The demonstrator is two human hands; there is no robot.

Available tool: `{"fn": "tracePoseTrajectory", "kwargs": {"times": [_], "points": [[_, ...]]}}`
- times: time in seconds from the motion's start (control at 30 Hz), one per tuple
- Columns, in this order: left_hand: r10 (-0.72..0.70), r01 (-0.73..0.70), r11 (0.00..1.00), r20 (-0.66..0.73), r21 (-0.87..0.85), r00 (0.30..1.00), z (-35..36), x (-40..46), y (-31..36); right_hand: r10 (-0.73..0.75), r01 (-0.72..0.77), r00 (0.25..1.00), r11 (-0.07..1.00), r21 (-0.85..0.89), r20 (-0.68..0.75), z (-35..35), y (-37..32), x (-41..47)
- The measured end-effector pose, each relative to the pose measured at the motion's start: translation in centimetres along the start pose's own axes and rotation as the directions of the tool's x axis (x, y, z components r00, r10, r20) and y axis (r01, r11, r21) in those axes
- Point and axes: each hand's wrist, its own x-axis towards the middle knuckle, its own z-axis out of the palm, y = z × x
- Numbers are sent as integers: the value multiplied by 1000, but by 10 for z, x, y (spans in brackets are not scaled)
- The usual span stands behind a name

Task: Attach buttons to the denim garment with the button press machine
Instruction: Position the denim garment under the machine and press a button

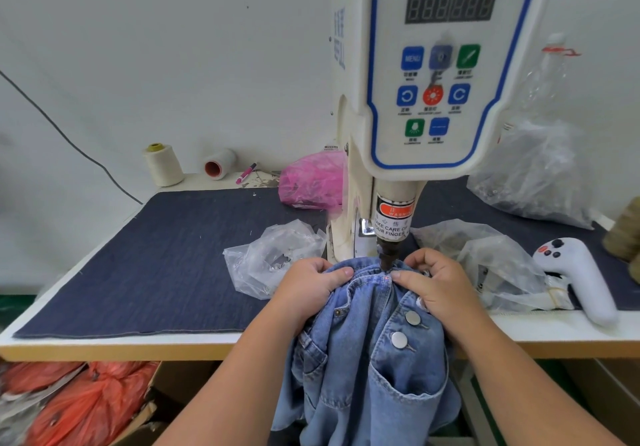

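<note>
Two silver buttons (406, 329) are being shown on the denim garment (367, 359), which is hanging over the table (104, 341) edge. The bunched fabric is being gripped by the left hand (313, 284) and pinched by the right hand (433, 283) (fingers curled into the cloth on both sides), just under the dark punch (388, 255) of the button press machine (436, 82). Clear plastic bags (270, 255) are lying beside it.

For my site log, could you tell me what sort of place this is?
Most likely a garment factory workstation. A servo button machine stands on a table, both hands hold a denim garment under its press head, and thread cones stand by the wall.
</note>
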Motion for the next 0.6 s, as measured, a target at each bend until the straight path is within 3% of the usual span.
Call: {"fn": "tracePoseTrajectory", "kwargs": {"times": [0.6], "points": [[4,-4,1000,-24,21,1000,2,1,1,-11,11,1000,1000,18,5,0,4,3]]}}
